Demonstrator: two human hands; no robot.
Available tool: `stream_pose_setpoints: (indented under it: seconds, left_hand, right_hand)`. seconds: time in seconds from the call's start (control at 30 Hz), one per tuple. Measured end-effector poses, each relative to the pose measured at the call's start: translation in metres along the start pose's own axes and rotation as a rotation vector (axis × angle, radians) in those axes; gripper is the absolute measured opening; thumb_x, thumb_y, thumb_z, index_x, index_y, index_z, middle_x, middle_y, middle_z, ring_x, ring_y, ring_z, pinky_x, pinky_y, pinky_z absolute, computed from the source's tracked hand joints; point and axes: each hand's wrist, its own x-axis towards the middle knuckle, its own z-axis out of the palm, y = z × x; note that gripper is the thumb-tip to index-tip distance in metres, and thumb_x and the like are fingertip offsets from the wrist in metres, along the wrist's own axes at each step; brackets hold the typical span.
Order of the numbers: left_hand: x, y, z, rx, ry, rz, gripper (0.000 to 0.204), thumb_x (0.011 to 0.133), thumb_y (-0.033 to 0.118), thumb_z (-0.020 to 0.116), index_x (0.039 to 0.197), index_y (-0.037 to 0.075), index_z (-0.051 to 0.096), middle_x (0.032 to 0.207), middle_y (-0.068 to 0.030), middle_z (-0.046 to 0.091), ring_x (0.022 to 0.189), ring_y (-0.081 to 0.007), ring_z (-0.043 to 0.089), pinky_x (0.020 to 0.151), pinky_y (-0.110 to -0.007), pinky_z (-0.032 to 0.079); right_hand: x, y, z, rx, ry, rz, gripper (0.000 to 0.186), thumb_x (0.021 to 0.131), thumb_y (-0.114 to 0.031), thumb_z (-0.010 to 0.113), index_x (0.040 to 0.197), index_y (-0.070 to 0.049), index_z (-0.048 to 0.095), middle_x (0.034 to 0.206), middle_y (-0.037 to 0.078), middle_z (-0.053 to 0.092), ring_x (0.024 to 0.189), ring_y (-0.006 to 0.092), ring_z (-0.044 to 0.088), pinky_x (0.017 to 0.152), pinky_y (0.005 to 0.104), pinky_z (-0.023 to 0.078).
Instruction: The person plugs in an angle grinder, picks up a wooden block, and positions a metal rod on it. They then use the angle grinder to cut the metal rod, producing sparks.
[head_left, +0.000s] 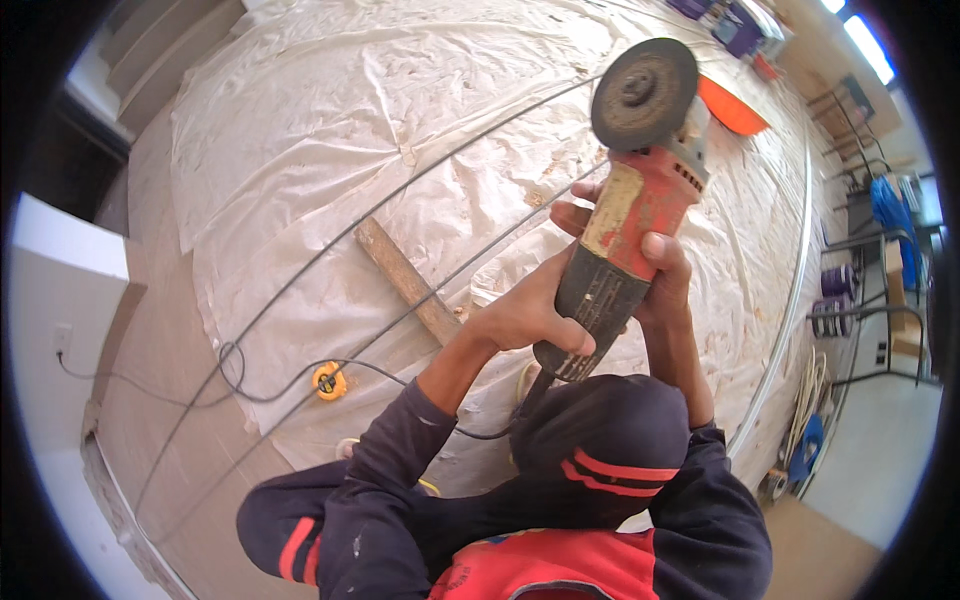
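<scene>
An angle grinder [622, 215] with a worn red body, dark disc [641, 92] and black rear housing is held up above my raised knee. My left hand [532, 312] grips its black rear housing. My right hand [665, 268] holds the red body from the right, its thumb on the casing. The power cord [375, 368] runs from the grinder's rear to a wall socket [62, 338] at the left. Long thin dark rods [303, 267] cross the sheeted floor over a wooden plank [395, 262]. A yellow tape measure [329, 380] lies beside the cord.
White sheeting [290, 120] covers much of the floor. Steps [165, 50] and a white wall [75, 300] are left. An orange tray [733, 110], purple buckets [832, 305], metal frames [870, 350], a blue bundle [895, 225] and a long pale rail [775, 360] are right.
</scene>
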Motion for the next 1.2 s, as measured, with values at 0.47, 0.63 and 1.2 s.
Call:
stream_pose_setpoints:
  seconds: [0.47, 0.63, 1.2]
  left_hand:
    - [-0.07, 0.028, -0.015, 0.418, 0.38, 0.261, 0.07, 0.055, 0.016, 0.078, 0.114, -0.002, 0.045, 0.097, -0.0162, 0.061, 0.091, -0.0263, 0.062, 0.081, -0.036, 0.049]
    - [-0.071, 0.001, -0.026, 0.381, 0.404, 0.354, 0.076, 0.055, 0.014, 0.079, 0.121, -0.001, 0.043, 0.102, -0.0131, 0.059, 0.096, -0.0232, 0.059, 0.084, -0.034, 0.048]
    - [-0.093, -0.102, -0.019, 0.814, 0.787, 0.087, 0.063, 0.063, 0.01, 0.072, 0.113, -0.008, 0.038, 0.107, -0.0273, 0.049, 0.105, -0.0441, 0.048, 0.09, -0.047, 0.043]
  right_hand:
    - [-0.012, 0.028, 0.072, -0.461, 0.167, -0.005, 0.039, 0.1, -0.028, 0.042, 0.126, 0.001, 0.046, 0.126, 0.007, 0.05, 0.117, 0.0128, 0.046, 0.102, 0.0311, 0.033]
    - [-0.057, 0.072, 0.053, -0.367, 0.218, 0.268, 0.065, 0.101, -0.05, 0.021, 0.142, 0.0, 0.031, 0.145, 0.013, 0.037, 0.135, 0.0226, 0.035, 0.112, 0.0388, 0.025]
    - [-0.069, 0.16, 0.004, 0.093, 0.438, 0.223, 0.072, 0.095, -0.062, 0.027, 0.139, -0.006, 0.033, 0.127, 0.024, 0.052, 0.11, 0.0332, 0.056, 0.096, 0.0445, 0.047]
